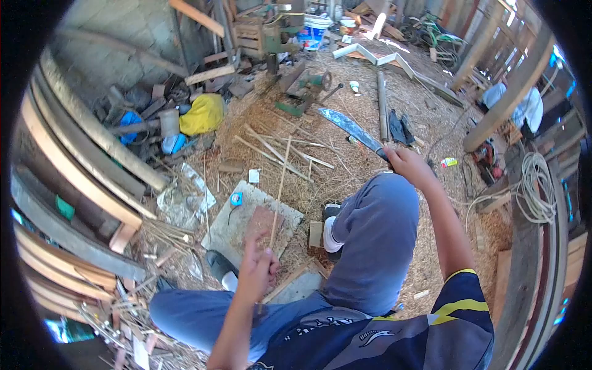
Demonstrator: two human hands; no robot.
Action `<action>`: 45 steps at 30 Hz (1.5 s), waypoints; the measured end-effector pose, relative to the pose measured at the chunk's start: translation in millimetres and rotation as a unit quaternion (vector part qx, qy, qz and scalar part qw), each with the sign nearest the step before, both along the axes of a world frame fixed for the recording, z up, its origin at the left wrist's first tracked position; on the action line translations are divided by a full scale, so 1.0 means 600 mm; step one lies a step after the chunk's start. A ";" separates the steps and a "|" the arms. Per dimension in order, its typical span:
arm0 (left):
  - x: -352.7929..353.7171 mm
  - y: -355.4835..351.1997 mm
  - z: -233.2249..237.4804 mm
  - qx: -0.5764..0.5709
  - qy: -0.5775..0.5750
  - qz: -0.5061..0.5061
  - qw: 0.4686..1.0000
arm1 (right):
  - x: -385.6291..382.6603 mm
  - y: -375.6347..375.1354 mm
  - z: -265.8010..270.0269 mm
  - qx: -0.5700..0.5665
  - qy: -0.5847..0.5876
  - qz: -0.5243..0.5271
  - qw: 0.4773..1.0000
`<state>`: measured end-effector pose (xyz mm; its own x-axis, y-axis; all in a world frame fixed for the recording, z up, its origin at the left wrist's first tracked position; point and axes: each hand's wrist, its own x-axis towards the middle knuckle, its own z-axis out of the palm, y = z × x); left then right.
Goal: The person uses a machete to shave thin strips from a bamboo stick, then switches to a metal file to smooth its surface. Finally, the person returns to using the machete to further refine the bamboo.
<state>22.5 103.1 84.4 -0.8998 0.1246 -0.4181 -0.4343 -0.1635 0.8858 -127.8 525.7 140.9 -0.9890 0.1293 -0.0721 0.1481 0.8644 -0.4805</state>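
Observation:
My right hand [408, 165] is closed round the handle of a machete [353, 129] above my raised knee, its broad blade pointing up and left. Low in the middle, my left hand [258, 268] holds the lower end of a thin wooden stick [282, 191], with the index finger stretched out. The stick stands slanted upward over a flat grey slab [231, 213]. A reddish-brown block [266, 223] lies on that slab, and a small blue object [236, 198] is near its left part. Loose thin strips [277, 148] are scattered beyond the slab.
Long boards [92, 132] lean along the left side. A yellow bag [202, 115] lies among rubble. Farther back are a green metal machine [302, 92] and a blue-white bucket [313, 32]. Coiled rope [535, 188] hangs at right, near a wooden post [512, 92].

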 end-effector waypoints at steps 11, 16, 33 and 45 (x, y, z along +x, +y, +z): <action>-0.111 -0.095 -0.012 0.278 -0.049 0.195 0.939 | -0.159 -0.179 0.102 0.044 -0.086 0.123 0.988; -0.140 -0.119 -0.105 0.166 0.033 0.258 0.951 | -0.196 -0.282 0.085 0.098 -0.131 0.231 0.959; -0.116 -0.174 -0.379 -0.270 0.162 0.283 0.906 | -0.136 -0.459 -0.218 -0.073 -0.265 0.202 0.940; -0.111 -0.225 -0.334 -0.164 0.198 0.336 0.906 | -0.008 -0.507 -0.375 -0.092 -0.162 0.196 0.963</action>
